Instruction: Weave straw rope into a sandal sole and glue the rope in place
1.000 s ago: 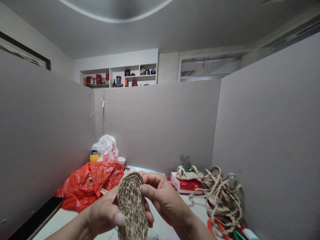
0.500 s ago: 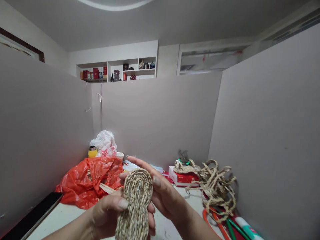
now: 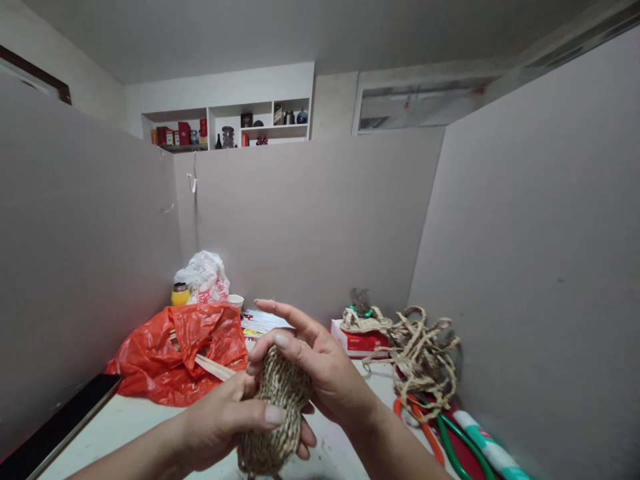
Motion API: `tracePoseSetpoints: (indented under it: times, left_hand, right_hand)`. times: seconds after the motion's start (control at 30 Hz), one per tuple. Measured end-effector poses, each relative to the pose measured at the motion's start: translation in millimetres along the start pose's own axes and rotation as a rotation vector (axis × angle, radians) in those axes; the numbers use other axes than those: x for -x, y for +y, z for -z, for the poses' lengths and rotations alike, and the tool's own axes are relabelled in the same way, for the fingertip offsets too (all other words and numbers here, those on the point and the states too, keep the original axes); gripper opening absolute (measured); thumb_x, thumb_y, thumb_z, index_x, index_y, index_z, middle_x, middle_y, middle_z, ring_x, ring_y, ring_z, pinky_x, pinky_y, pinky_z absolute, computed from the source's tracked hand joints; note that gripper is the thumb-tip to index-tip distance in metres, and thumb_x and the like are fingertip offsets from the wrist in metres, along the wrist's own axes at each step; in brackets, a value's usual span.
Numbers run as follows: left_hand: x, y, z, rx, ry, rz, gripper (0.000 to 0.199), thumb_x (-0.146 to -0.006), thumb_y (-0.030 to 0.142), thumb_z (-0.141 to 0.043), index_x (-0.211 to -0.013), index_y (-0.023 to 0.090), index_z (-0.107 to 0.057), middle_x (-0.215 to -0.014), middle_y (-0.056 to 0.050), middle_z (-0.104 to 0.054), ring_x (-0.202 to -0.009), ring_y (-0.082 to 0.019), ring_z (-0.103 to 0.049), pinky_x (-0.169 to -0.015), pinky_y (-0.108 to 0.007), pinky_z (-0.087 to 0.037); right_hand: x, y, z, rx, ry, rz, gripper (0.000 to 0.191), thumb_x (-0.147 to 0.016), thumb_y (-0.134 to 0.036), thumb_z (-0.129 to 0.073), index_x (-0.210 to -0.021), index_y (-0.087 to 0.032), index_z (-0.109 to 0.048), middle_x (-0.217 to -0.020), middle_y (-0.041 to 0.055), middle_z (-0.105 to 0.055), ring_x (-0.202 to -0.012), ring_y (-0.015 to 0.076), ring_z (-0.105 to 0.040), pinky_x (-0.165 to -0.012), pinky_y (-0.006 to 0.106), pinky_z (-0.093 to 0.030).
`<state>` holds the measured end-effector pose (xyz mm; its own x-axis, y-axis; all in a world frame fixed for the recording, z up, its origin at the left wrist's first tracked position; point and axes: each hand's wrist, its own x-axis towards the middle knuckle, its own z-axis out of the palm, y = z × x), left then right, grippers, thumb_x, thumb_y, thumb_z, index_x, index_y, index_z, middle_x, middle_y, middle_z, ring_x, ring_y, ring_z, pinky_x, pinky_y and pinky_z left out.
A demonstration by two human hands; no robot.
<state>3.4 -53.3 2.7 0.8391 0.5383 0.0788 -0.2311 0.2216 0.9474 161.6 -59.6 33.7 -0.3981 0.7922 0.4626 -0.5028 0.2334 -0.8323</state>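
A woven straw sole (image 3: 285,393), made of cord coiled in long rows, is held between both hands at the bottom centre. My left hand (image 3: 220,417) clasps its near part, thumb laid across the top and fingertips showing past the right edge from underneath. Around the rounded far end curls my right hand (image 3: 333,377), its thumb pressed on the top and one finger stretched out forward. The far tip of the sole is partly covered by the right hand.
A red plastic bag (image 3: 185,353) with pale sticks lies left, behind a long black object (image 3: 65,427). On the right are a tangle of braided straw rope (image 3: 425,360), a red-and-white box (image 3: 360,343), orange handles (image 3: 427,437) and green handles (image 3: 460,447). Grey partitions (image 3: 300,220) enclose the table.
The right hand has moved from beside the sole to close over its rounded far end. The left thumb has slid further across the top. The view has shifted slightly.
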Motion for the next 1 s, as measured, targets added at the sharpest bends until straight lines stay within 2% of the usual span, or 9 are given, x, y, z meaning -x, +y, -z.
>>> tracePoseSetpoints:
  times: [0.1,0.23,0.47,0.57,0.67,0.73,0.8,0.87,1.0]
  left_hand:
    - [-1,-2,-0.9,-0.077,0.051,0.014,0.038,-0.073,0.03,-0.071,-0.103,0.007,-0.064,-0.091,-0.016,-0.069,-0.08,-0.02,-0.066,-0.073,-0.029,-0.048]
    - [0,-6,-1.9,-0.064,0.093,0.056,0.03,-0.075,0.028,-0.07,-0.097,0.008,-0.065,-0.085,-0.015,-0.069,-0.077,-0.019,-0.066,-0.073,-0.032,-0.048]
    - [0,-5,-6.1,0.014,0.134,0.041,0.035,-0.071,0.029,-0.074,-0.099,0.011,-0.063,-0.089,-0.016,-0.071,-0.076,-0.022,-0.069,-0.072,-0.033,-0.05]
    - [-1,-2,-9.4,0.018,0.248,0.009,0.032,-0.077,0.037,-0.068,-0.093,0.01,-0.062,-0.08,-0.016,-0.072,-0.066,-0.019,-0.069,-0.063,-0.028,-0.049]
    - [0,7,-10.9,0.042,0.436,-0.114,0.031,-0.078,0.038,-0.069,-0.091,0.01,-0.064,-0.079,-0.013,-0.072,-0.066,-0.017,-0.067,-0.06,-0.025,-0.049]
    - [2,16,-10.5,0.068,0.544,-0.23,0.03,-0.076,0.037,-0.071,-0.089,0.011,-0.066,-0.078,-0.009,-0.07,-0.066,-0.014,-0.064,-0.062,-0.023,-0.048]
    - [5,23,-9.5,0.072,0.595,-0.321,0.028,-0.075,0.035,-0.072,-0.089,0.011,-0.067,-0.075,-0.006,-0.069,-0.063,-0.011,-0.06,-0.062,-0.022,-0.047]
    - [6,27,-8.5,0.046,0.602,-0.364,0.028,-0.077,0.034,-0.071,-0.093,0.012,-0.067,-0.076,-0.005,-0.068,-0.063,-0.011,-0.058,-0.061,-0.021,-0.046]
    - [6,25,-6.9,-0.032,0.596,-0.386,0.027,-0.08,0.034,-0.067,-0.093,0.011,-0.065,-0.076,-0.007,-0.069,-0.066,-0.012,-0.058,-0.061,-0.022,-0.045]
  right_hand:
    - [-1,0,0,0.087,0.03,-0.022,0.04,-0.088,-0.032,-0.062,-0.125,-0.024,-0.052,-0.081,0.0037,-0.072,-0.059,0.0116,-0.067,-0.038,0.012,-0.042]
    - [1,1,-5,0.112,0.029,-0.028,0.041,-0.086,-0.037,-0.064,-0.123,-0.024,-0.055,-0.078,0.0021,-0.07,-0.065,0.0136,-0.068,-0.053,0.02,-0.052]
    - [1,2,-7,0.101,0.032,-0.027,0.043,-0.084,-0.042,-0.064,-0.122,-0.023,-0.055,-0.075,0.0017,-0.069,-0.066,0.0165,-0.068,-0.062,0.029,-0.052]
    - [-1,0,-4,0.187,0.072,0.005,0.043,-0.085,-0.044,-0.063,-0.123,-0.024,-0.055,-0.092,0.0056,-0.071,-0.079,0.0178,-0.067,-0.073,0.032,-0.051]
    - [-3,-2,0,0.3,0.239,0.098,0.038,-0.085,-0.043,-0.062,-0.119,-0.026,-0.058,-0.11,0.006,-0.067,-0.094,0.0182,-0.063,-0.083,0.032,-0.049]
    - [-5,-2,2,0.359,0.371,0.153,0.027,-0.084,-0.041,-0.064,-0.106,-0.025,-0.064,-0.1,0.0035,-0.07,-0.087,0.0168,-0.063,-0.081,0.03,-0.049]
    - [-5,0,1,0.39,0.405,0.167,0.016,-0.082,-0.038,-0.068,-0.089,-0.023,-0.068,-0.081,0.0005,-0.07,-0.074,0.0145,-0.061,-0.074,0.028,-0.049]
    - [-4,2,-2,0.374,0.346,0.138,0.014,-0.079,-0.035,-0.072,-0.079,-0.021,-0.07,-0.071,-0.0016,-0.066,-0.068,0.0124,-0.058,-0.07,0.025,-0.047]
    - [-2,6,-9,0.254,0.264,0.039,0.014,-0.073,-0.032,-0.078,-0.075,-0.019,-0.07,-0.068,-0.0028,-0.063,-0.065,0.0103,-0.053,-0.066,0.023,-0.044]
